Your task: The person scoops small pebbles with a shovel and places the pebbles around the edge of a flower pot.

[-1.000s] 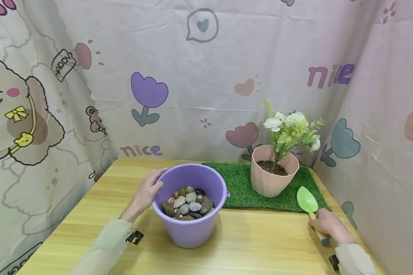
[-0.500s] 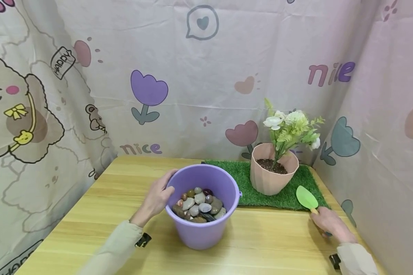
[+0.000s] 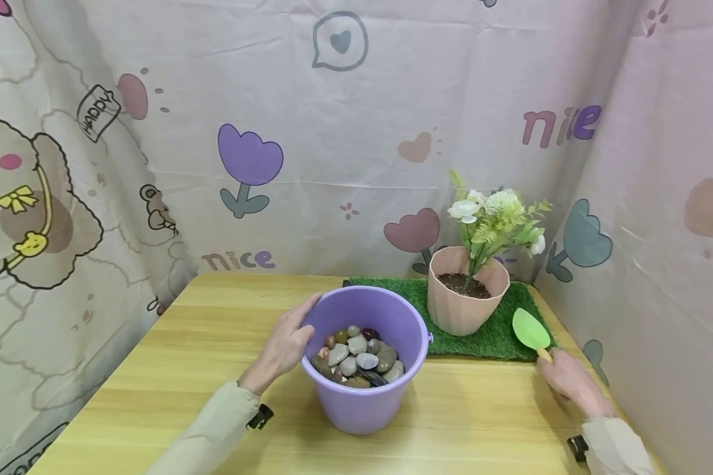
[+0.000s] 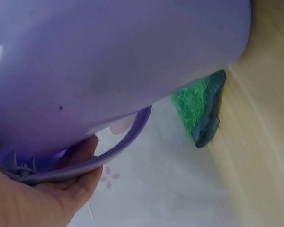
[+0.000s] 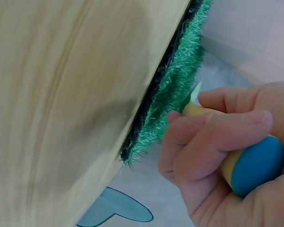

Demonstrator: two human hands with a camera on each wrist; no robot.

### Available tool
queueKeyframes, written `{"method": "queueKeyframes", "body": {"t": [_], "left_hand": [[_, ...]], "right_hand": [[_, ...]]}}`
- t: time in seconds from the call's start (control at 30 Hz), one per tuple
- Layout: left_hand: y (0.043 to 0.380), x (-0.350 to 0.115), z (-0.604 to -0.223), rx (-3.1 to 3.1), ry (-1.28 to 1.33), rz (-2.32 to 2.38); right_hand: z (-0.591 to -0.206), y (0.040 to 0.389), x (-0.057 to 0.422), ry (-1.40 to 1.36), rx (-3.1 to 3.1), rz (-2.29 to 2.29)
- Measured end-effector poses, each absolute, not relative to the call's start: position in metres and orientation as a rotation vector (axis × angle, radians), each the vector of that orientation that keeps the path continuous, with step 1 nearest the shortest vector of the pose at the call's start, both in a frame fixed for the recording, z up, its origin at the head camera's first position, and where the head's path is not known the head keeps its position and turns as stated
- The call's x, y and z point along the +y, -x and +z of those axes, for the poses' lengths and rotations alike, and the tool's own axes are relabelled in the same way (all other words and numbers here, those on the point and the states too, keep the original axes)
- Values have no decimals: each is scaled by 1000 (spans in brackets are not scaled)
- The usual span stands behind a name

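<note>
A purple bucket (image 3: 362, 406) with several smooth pebbles (image 3: 365, 361) inside stands on the table. My left hand (image 3: 282, 346) grips its left rim, the thumb over the edge; in the left wrist view, the fingers curl round the rim and the purple handle (image 4: 132, 137). On the right, my right hand (image 3: 570, 382) grips the wooden handle of a small green trowel (image 3: 530, 330). The handle's blue end (image 5: 258, 165) shows within the curled fingers in the right wrist view. The trowel's blade is over the right front part of the grass mat.
A pink flowerpot (image 3: 463, 310) with dark soil and white flowers (image 3: 499, 211) stands on a green artificial grass mat (image 3: 404, 290) at the back right of the wooden table (image 3: 232, 310). A printed cloth (image 3: 333, 132) hangs behind and along both sides.
The bucket, with my left hand on its rim, has moved to the right across the table. The right hand still holds the trowel, its blade slightly higher in view.
</note>
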State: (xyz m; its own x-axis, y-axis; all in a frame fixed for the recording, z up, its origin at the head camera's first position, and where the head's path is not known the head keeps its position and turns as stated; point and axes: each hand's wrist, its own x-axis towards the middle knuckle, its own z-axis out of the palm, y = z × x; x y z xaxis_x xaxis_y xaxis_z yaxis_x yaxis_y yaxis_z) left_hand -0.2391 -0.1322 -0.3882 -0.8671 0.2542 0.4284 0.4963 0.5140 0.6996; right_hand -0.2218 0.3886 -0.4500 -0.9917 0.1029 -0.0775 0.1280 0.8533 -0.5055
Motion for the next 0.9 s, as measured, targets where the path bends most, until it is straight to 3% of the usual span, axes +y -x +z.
{"method": "queueKeyframes", "body": {"t": [0.33,0.9], "left_hand": [[232,-112,-387,-2480,528,-1229],[237,-107,-386,-2534,568,-1215]], "right_hand": [[-431,216,384,-188,3117,-816],[-404,208,370,-149,3423,-785]]}}
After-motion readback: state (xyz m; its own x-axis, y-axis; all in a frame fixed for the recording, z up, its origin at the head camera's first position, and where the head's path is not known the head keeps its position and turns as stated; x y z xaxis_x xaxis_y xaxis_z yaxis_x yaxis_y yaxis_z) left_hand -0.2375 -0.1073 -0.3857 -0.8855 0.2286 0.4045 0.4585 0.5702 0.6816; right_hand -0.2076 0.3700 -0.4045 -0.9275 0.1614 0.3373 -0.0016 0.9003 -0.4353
